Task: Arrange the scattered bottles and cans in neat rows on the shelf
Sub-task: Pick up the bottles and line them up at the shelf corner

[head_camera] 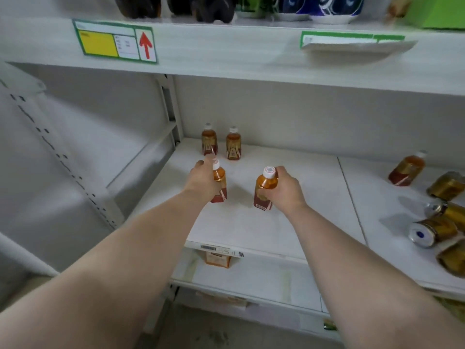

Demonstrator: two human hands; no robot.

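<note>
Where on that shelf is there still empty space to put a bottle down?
The widest bare patch on the shelf lies between the right hand and the tipped bottle, running back to the wall. The front strip below both hands is bare too. The left hand works just before the two standing bottles. The lying cans crowd the right end.

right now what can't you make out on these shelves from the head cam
- Yellow price tag, head view: print too blurred to read.
- Bottle in the left hand: body mostly hidden behind the hand.
- Cans at the right: cut off by the frame edge, so no count.
- Dark bottles on the top shelf: cut off by the upper edge.
- Item on the lower shelf: part hidden by the shelf lip.
</note>
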